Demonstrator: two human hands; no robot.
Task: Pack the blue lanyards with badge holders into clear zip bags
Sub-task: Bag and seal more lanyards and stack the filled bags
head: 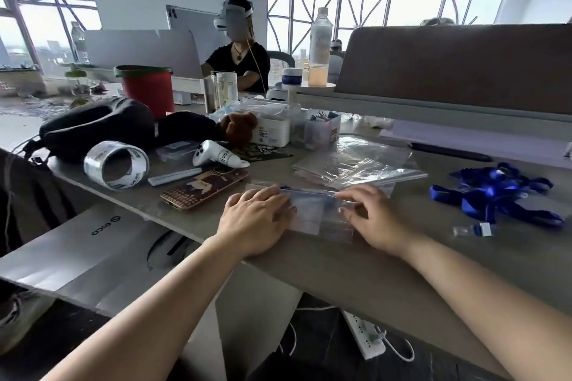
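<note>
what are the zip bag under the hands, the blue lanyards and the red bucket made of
Zip bag: thin clear plastic film, glossy; it is see-through and catches glare.
Blue lanyards: seemingly woven fabric ribbon with a slight sheen; flat, limp, folded strips.
Red bucket: probably moulded plastic, matt; smooth, even colour.

Clear zip bag (312, 216): thin glossy plastic film, creased. Stack of spare bags (356, 164): same shiny film. Blue lanyards (495, 192): woven cloth ribbon, slight sheen. Tabletop (340, 266): smooth, matt grey. Tape roll (117, 164): glossy plastic. Neck pillow (93, 124): matt black cloth.
</note>
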